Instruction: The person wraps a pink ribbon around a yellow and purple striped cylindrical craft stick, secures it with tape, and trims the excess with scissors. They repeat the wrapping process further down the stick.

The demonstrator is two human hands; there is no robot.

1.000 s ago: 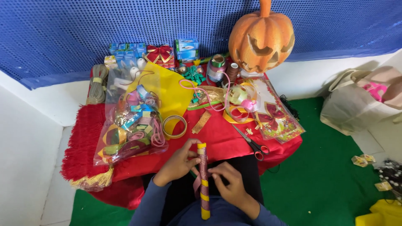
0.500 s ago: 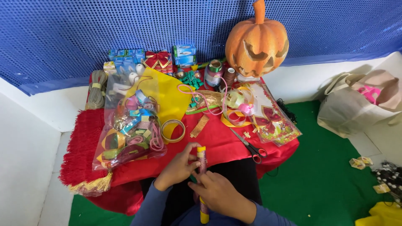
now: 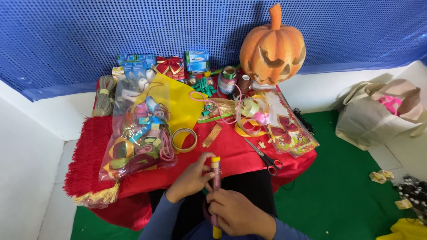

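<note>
Both hands hold an upright yellow stick [image 3: 215,178] wrapped in pinkish-brown ribbon, just in front of a low table with a red cloth [image 3: 231,151]. My left hand [image 3: 190,178] pinches the stick near its top. Lower down, my right hand [image 3: 238,215] wraps around it, hiding its middle; the yellow lower end shows below that hand. A roll of clear tape [image 3: 184,139] lies on the cloth just beyond my left hand. Black-handled scissors [image 3: 264,155] lie to the right of the stick.
A clear bag of coloured ribbons [image 3: 138,138] fills the table's left side. An orange carved pumpkin [image 3: 273,49] stands at the back right, small boxes and ribbon spools along the back. A cloth bag [image 3: 378,115] sits on the green floor at the right.
My right hand has slid down the stick and closed around its middle. The left hand stays near the top. The view has shifted slightly.
</note>
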